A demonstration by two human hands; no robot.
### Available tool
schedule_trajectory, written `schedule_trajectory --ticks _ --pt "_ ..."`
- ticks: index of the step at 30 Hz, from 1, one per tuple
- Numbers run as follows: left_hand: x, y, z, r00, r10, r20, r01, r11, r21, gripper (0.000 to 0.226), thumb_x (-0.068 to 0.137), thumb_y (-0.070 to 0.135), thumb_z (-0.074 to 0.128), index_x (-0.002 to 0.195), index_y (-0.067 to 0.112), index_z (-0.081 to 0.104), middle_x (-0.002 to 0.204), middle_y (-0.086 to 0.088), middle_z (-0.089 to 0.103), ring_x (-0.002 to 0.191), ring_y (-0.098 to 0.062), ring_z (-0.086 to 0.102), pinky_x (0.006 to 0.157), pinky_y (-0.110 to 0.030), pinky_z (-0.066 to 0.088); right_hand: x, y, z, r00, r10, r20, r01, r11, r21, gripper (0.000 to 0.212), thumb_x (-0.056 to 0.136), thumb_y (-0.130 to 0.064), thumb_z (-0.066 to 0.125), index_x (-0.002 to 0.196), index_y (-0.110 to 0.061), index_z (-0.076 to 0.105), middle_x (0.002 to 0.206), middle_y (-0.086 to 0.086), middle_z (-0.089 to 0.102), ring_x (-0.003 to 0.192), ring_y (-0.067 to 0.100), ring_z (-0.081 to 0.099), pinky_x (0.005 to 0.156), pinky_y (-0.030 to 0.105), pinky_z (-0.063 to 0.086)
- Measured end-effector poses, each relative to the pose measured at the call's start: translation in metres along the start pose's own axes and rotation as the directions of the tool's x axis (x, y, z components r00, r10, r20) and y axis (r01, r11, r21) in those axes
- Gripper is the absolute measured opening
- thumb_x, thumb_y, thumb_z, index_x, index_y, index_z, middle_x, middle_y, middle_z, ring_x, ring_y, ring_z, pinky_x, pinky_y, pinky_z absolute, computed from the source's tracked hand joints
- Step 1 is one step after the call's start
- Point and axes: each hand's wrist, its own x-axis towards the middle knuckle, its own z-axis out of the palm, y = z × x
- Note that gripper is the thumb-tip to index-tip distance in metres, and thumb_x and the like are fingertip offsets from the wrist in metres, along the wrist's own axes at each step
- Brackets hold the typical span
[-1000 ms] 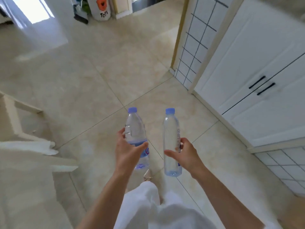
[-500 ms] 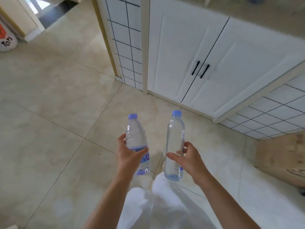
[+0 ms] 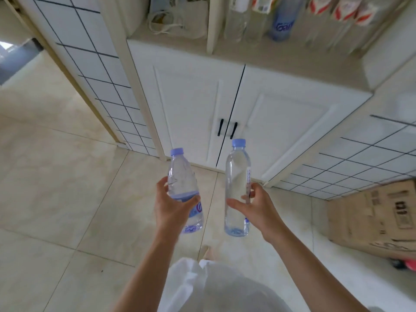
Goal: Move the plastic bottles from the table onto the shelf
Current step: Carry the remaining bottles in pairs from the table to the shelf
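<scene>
My left hand point(image 3: 172, 208) grips a short clear plastic bottle point(image 3: 182, 176) with a blue cap and a blue label, held upright above the floor. A taller, slimmer clear bottle point(image 3: 236, 176) with a blue cap is upright in my right hand point(image 3: 258, 206). Both bottles hang side by side, a short gap between them, in front of a white cabinet. The shelf point(image 3: 281, 55) runs across the top of that cabinet and carries several blurred bottles point(image 3: 281, 21). The table is out of view.
Below the shelf are two white cabinet doors point(image 3: 191, 113) with black handles. A bag point(image 3: 177, 16) fills the shelf's left compartment. White tiled walls flank the cabinet. A cardboard box point(image 3: 378, 219) lies on the floor at the right. Beige floor tiles spread to the left.
My view has swung to the right and upward, so the cabinet now faces me and the shelf with its bottles has come into sight. Both hands keep their grip on the bottles.
</scene>
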Motion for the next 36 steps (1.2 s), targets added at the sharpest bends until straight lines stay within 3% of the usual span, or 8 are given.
schedule_trajectory --ticks 7,10,14,19,25,29,31,36 --pt "0.058 0.053 0.058 0.992 0.098 0.075 -0.1 0.995 0.019 0.079 0.056 0.014 0.092 0.114 0.039 0.045 0.099 0.022 0.054 0.09 -0.003 0.062 0.071 -0.027 0.054 0.067 -0.032 -0.039 0.997 0.013 -0.072 -0.01 0.999 0.033 0.047 0.064 -0.038 0.083 0.098 -0.025 0.053 0.096 -0.007 0.061 0.093 0.013 0.061 0.08 0.038 0.053" --pt "0.087 0.079 0.084 0.98 0.15 0.128 -0.157 0.986 0.051 0.08 0.056 0.015 0.092 0.117 0.037 0.045 0.099 0.023 0.053 0.09 -0.01 0.063 0.074 -0.03 0.055 0.096 -0.05 -0.052 0.992 -0.008 -0.127 0.016 0.998 0.062 0.046 0.063 -0.038 0.084 0.096 -0.03 0.052 0.092 -0.011 0.061 0.085 0.007 0.061 0.068 0.031 0.053" --pt "0.126 0.124 0.117 0.942 0.251 0.222 -0.262 0.965 0.021 0.079 0.058 0.013 0.091 0.114 0.042 0.043 0.101 0.021 0.057 0.089 -0.002 0.062 0.069 -0.021 0.054 0.135 -0.082 -0.069 0.977 -0.029 -0.214 0.05 0.994 0.093 0.05 0.063 -0.038 0.084 0.098 -0.031 0.05 0.093 -0.015 0.06 0.084 0.002 0.06 0.061 0.024 0.048" --pt "0.165 0.18 0.153 0.885 0.362 0.294 -0.381 0.925 0.009 0.08 0.058 0.012 0.091 0.119 0.037 0.045 0.103 0.025 0.056 0.099 -0.019 0.066 0.082 -0.036 0.058 0.176 -0.124 -0.096 0.959 -0.054 -0.279 0.081 0.993 0.086 0.057 0.064 -0.039 0.083 0.107 -0.028 0.049 0.103 -0.009 0.061 0.095 0.013 0.062 0.076 0.036 0.056" --pt "0.194 0.238 0.199 0.827 0.453 0.331 -0.464 0.884 -0.051 0.08 0.059 0.015 0.09 0.123 0.032 0.047 0.108 0.017 0.059 0.101 -0.012 0.064 0.077 -0.021 0.056 0.22 -0.163 -0.143 0.93 -0.114 -0.35 0.153 0.984 0.086 0.056 0.065 -0.035 0.084 0.107 -0.026 0.049 0.095 -0.017 0.058 0.097 0.015 0.063 0.082 0.043 0.056" --pt "0.209 0.271 0.24 0.805 0.508 0.307 -0.517 0.854 -0.056 0.079 0.057 0.017 0.091 0.12 0.035 0.045 0.102 0.019 0.058 0.094 0.005 0.061 0.068 -0.008 0.049 0.251 -0.18 -0.18 0.907 -0.173 -0.385 0.228 0.968 0.104 0.051 0.062 -0.038 0.084 0.101 -0.027 0.052 0.095 -0.012 0.063 0.084 0.01 0.065 0.061 0.032 0.059" --pt "0.212 0.286 0.263 0.801 0.527 0.283 -0.531 0.845 -0.07 0.081 0.057 0.02 0.091 0.124 0.031 0.047 0.109 0.014 0.06 0.099 -0.005 0.061 0.074 -0.016 0.051 0.267 -0.189 -0.199 0.894 -0.235 -0.381 0.297 0.949 0.11 0.049 0.054 -0.043 0.082 0.091 -0.03 0.052 0.087 -0.01 0.067 0.073 0.008 0.067 0.052 0.027 0.057" --pt "0.219 0.314 0.318 0.786 0.591 0.182 -0.585 0.806 -0.091 0.084 0.059 0.031 0.091 0.13 0.025 0.048 0.12 0.009 0.062 0.108 -0.014 0.061 0.087 -0.04 0.055 0.322 -0.198 -0.245 0.86 -0.349 -0.371 0.408 0.908 0.091 0.051 0.046 -0.046 0.081 0.086 -0.029 0.054 0.086 -0.005 0.071 0.079 0.012 0.07 0.074 0.041 0.059"
